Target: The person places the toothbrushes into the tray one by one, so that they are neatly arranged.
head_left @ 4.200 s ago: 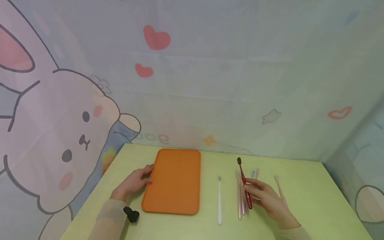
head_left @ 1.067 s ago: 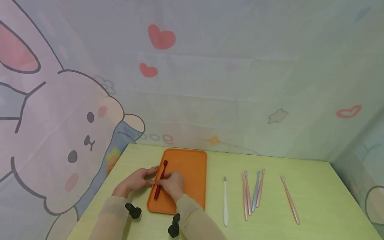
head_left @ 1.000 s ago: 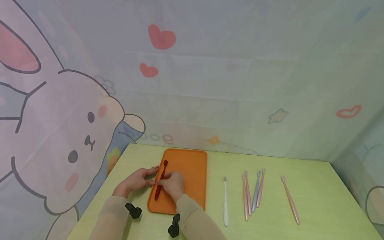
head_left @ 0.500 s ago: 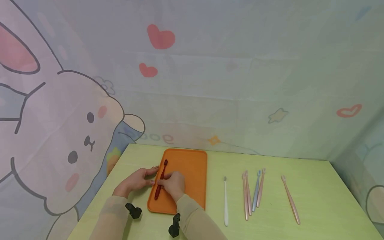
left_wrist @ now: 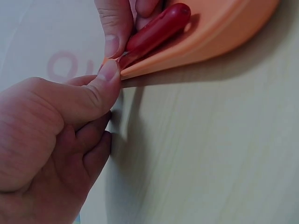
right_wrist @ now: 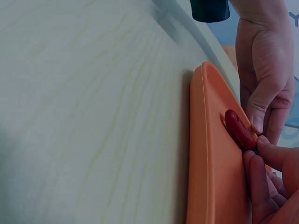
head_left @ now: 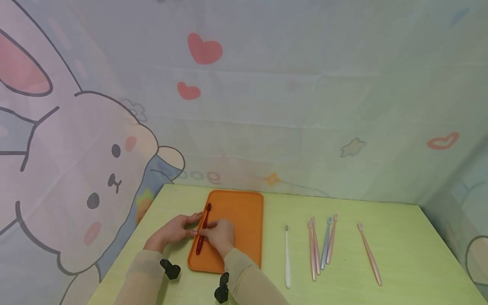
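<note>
A glossy red toothbrush (head_left: 199,246), its handle end rounded, slants inside the left edge of a smooth orange tray (head_left: 248,228) with curved corners and raised rim; the right hand (head_left: 222,235) pinches the handle; the left hand (head_left: 172,231) holds the rim between thumb and fingers; four seconds earlier, the brush is over slim pink toothbrushes (head_left: 311,254).
</note>
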`<state>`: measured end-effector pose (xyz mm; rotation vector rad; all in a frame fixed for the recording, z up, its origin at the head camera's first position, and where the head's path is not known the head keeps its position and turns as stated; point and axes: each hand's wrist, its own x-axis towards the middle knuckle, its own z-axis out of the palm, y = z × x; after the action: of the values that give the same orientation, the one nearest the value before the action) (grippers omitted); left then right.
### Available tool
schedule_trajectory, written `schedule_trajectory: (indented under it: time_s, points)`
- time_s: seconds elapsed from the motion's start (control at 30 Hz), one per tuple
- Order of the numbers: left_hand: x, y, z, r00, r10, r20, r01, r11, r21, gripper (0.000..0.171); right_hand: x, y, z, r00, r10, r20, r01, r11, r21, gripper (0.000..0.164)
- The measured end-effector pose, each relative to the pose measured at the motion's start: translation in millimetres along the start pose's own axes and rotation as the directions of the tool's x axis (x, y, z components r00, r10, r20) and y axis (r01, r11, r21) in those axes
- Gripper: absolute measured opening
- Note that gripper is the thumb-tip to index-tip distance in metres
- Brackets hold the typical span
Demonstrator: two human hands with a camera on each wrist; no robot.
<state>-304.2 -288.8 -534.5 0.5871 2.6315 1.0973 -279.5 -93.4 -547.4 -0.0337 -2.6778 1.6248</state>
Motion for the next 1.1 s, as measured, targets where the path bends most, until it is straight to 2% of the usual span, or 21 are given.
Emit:
schedule_trajectory:
  time_s: [0.13,0.4,0.63,1.1]
  points:
    - [0.9,-1.4,-1.4,1.0,0.03,0.006,-0.03,0.999,0.017,0.067,0.3,-2.0,-0.2,1.0,0.004,0.01,-0.004,1.0,0.022,0.024]
    - [1.4,-5.4,-0.5,1.0,0.004,0.003,-0.004,1.0,0.008,0.067,-0.1,1.2,2.8,0.999,0.013,0.035,-0.016,0.994,0.111,0.023]
    - [2.3,-5.7,0.0,1.0,0.013,0.005,-0.013,1.0,0.015,0.067,0.3,2.5,4.2,1.0,0.013,0.026,-0.015,0.993,0.113,0.022]
    - [2.7,-4.4,-1.2,1.0,0.004,0.008,-0.004,1.0,0.014,0.066,-0.6,2.2,-0.2,0.997,0.026,0.078,-0.041,0.977,0.208,0.025]
